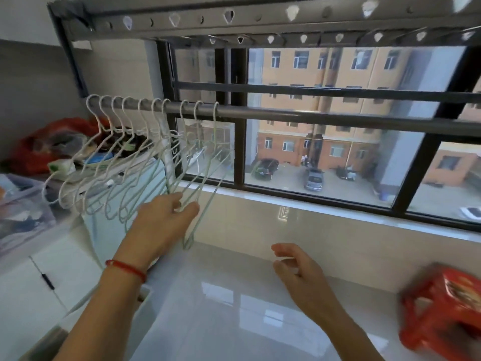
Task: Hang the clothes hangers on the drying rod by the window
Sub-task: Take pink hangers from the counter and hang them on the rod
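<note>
Several thin white and pale green wire hangers [114, 162] hang by their hooks on the grey drying rod [286, 115] that runs across the window. They crowd the rod's left part. My left hand [161, 222], with a red string on its wrist, reaches up to the lower bars of the rightmost hangers [205, 183]; thumb and fingers pinch those bars. My right hand [299, 272] hovers lower, over the tiled sill, fingers loosely curled and holding nothing.
A perforated overhead drying rack [260, 19] spans the top. A red plastic stool [442, 308] stands at the lower right. At left are a red bag [44, 147], clutter and clear storage boxes [23, 212] above a white appliance [52, 277]. The glossy tiled sill [286, 230] runs below the window.
</note>
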Tool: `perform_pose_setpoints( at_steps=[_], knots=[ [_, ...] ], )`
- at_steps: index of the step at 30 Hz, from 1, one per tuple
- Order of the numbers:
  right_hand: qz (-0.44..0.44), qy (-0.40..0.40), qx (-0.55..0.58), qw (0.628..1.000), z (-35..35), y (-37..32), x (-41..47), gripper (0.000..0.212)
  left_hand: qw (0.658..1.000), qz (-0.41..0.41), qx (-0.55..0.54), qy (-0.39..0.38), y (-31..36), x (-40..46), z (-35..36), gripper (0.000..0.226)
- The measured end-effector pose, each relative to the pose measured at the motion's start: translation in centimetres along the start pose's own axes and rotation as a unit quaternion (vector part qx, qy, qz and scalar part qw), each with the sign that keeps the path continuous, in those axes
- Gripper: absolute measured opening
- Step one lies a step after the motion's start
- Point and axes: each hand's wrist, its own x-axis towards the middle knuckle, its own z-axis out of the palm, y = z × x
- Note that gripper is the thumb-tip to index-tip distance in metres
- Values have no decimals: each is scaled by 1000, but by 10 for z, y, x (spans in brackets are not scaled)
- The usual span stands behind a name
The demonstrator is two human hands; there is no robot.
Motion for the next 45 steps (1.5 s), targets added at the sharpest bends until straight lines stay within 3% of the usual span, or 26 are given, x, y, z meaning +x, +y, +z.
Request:
perform_pose_setpoints(
  at_steps=[2,4,7,11,18,22,28,38,45],
  knots=[
    [3,14,11,1000,-15,7,-6,27,980,106,60,157,17,-31,-3,38],
    [7,31,28,999,-34,14,-13,27,963,173,-11,208,41,-60,13,33],
    [11,56,41,998,-76,27,-33,26,977,172,-104,65,79,-96,80,31],
    [19,107,45,993,-174,57,-80,27,971,158,-157,-87,140,-151,196,23],
    [119,248,56,960,-377,154,-207,26,927,182,-180,-274,269,-274,374,21],
    [171,343,59,922,-464,195,-273,22,888,216,-183,-363,344,-336,452,18],
    [238,457,56,855,-568,246,-347,21,824,240,-209,-469,452,-408,545,19],
    [345,528,2,776,-740,323,-371,20,738,239,-217,-593,609,-451,705,19],
    [392,552,-7,736,-851,388,-351,24,723,234,-189,-622,705,-458,795,36]
  ],
)
